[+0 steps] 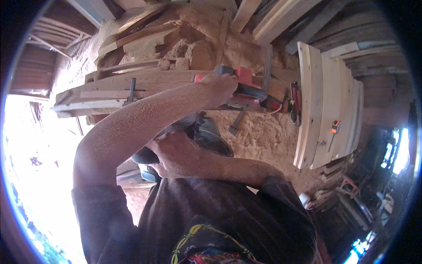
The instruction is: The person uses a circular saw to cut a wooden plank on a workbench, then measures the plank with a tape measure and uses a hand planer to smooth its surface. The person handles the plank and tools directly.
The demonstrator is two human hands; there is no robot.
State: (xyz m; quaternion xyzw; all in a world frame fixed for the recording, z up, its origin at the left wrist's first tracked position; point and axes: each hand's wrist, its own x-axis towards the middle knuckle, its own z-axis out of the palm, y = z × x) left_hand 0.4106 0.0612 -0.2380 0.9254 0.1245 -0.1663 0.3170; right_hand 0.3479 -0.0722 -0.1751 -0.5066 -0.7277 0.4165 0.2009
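the left hand (pixel 219 86) is closed around the top handle of a red power tool (pixel 246 86) sitting on a long wooden plank (pixel 132 86) at the far side. the right hand (pixel 173 154), nearer the body, wraps its fingers tight on a dark round tool body (pixel 206 134). this looks like mid-pass shaping; the next move calls for steady pressure along the plank, sawdust (pixel 259 132) heaped around
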